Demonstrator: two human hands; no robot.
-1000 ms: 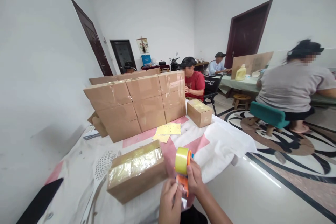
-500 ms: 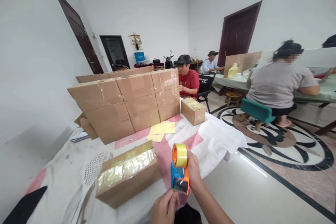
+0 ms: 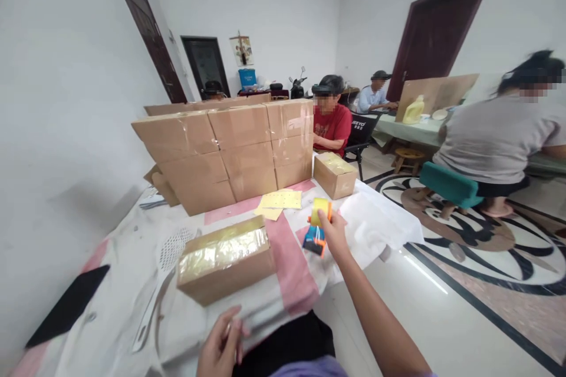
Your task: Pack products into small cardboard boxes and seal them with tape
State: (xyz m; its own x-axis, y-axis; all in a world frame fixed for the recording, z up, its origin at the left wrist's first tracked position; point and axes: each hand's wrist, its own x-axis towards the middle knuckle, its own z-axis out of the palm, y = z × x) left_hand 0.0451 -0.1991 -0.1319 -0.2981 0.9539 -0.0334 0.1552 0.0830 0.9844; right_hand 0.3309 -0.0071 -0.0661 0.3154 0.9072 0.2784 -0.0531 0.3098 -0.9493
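Note:
My right hand [image 3: 333, 234] is stretched out over the table and grips an orange and blue tape dispenser [image 3: 317, 227] with a yellow roll, held low above the pink and white cloth. My left hand [image 3: 221, 344] is near the table's front edge, fingers loosely curled, holding nothing I can see. A cardboard box [image 3: 224, 257] with shiny tape across its top lies between the two hands, just beyond the left one.
A wall of stacked sealed cartons [image 3: 225, 150] stands at the back of the table, with one single box [image 3: 335, 174] to its right and yellow sheets [image 3: 279, 200] before it. A white slotted scoop [image 3: 163, 274] and a black phone [image 3: 68, 304] lie left. Other people sit at tables beyond.
My right hand has carried the tape dispenser forward and away from me, down toward the cloth. My left hand has let go of the tape end and dropped back near the table's edge.

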